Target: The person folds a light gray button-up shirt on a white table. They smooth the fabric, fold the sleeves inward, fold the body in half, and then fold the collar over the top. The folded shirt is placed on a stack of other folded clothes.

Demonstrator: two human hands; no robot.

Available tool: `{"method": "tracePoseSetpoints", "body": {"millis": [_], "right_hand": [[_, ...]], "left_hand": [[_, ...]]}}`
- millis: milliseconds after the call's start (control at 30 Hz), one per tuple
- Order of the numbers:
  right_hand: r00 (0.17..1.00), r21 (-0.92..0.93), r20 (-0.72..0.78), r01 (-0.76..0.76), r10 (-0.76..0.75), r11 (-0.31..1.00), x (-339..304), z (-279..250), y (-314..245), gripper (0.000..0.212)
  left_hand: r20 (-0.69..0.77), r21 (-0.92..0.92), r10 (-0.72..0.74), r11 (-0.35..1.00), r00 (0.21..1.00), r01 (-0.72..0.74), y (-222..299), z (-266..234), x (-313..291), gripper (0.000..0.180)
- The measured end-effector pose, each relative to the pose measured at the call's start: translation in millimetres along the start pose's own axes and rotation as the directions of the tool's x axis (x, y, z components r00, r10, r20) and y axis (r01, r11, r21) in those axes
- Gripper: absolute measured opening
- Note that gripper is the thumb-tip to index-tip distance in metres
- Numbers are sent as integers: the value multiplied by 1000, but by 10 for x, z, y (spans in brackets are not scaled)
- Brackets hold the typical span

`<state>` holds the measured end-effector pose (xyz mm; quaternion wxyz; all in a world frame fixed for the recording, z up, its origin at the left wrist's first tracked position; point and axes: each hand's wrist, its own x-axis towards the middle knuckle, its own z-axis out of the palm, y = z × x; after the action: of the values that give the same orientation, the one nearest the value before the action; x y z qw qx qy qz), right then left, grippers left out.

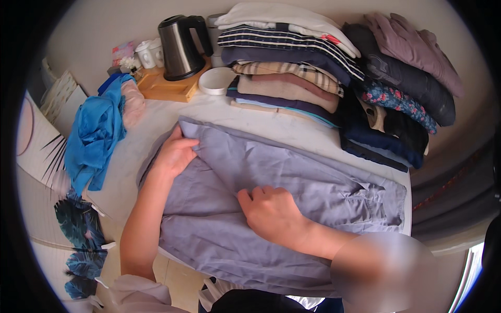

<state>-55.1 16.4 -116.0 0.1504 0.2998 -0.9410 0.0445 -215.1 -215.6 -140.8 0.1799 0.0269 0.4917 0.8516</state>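
A large greyish-purple garment [292, 172] lies spread across the white table, wrinkled, with a gathered patch near its right end. Whether it is trousers or another kind of clothing I cannot tell. At its far left corner my left hand [176, 152] grips the cloth, thumb on top and the other fingers partly hidden by the fabric. Over the middle of the garment is my right hand [271, 211], its fingers curled and closed on the cloth along a crease. A round blur covers part of my right forearm.
Stacks of folded clothes [287, 68] and more folded clothes [402, 78] stand along the back. A steel kettle [180, 49] sits on a wooden tray [162, 89] beside a white bowl [216, 82]. A crumpled blue cloth [96, 130] lies at the left edge.
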Motion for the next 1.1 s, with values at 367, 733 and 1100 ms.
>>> {"method": "tracePoseSetpoints", "body": {"millis": [367,733,1100], "right_hand": [[970,378,221,-179,99,908,-262,-594,432,31],[893,316,184,-450,411,835,-2259,-633,1671,48],[268,480,-117,-828,956,290,-3012,-674,2434,65]], "left_hand": [[492,862,616,-243,616,-446,-52,442,-203,64],[611,736,-156,-248,776,-629,-263,766,-380,63],[718,659,-77,-247,692,-711,-490,1965,-1166,43]]}}
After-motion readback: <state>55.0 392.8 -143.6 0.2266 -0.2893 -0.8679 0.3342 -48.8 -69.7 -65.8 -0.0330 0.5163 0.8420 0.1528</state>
